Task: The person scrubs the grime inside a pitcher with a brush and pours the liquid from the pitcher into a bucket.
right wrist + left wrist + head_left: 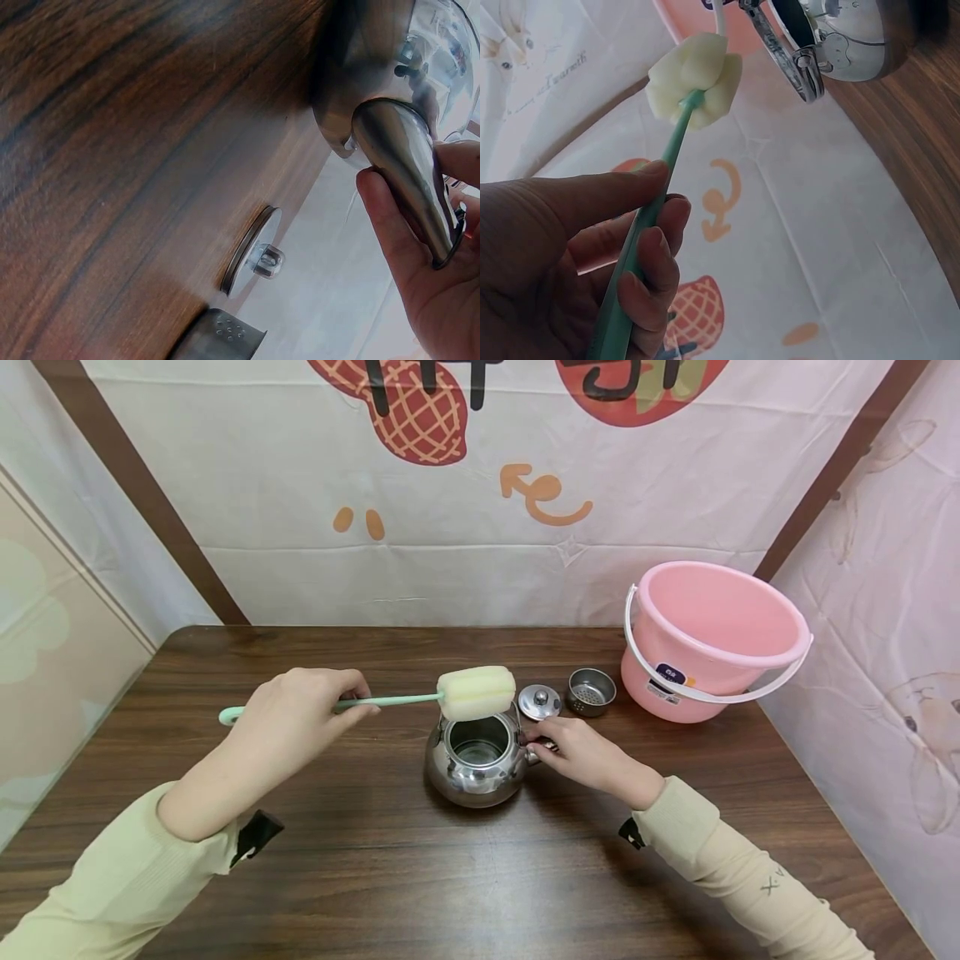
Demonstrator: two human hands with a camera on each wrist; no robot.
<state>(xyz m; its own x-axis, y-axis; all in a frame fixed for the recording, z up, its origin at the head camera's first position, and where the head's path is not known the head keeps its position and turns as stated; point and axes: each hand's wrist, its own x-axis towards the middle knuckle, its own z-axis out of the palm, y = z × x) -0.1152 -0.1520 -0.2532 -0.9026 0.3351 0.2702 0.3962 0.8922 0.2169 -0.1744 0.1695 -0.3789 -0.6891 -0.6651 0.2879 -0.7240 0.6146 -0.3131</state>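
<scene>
A sponge bottle brush with a pale yellow sponge head (477, 693) and a thin green handle (649, 217) is in my left hand (281, 718). The thumb and fingers pinch the handle, and the head hangs over the near-upright kettle's mouth, outside it. The shiny steel teapot (474, 783) stands uncovered on the table. My right hand (588, 756) grips its spout (405, 172) between thumb and fingers from the right side. Behind that hand lies the steel lid (540, 702), knob up, beside a perforated steel strainer (591, 702).
A pink bucket (720, 677) with a white handle stands at the back right of the brown wooden table (360, 877). A printed white cloth (285, 485) hangs along the table's back edge, with more cloth at the right side.
</scene>
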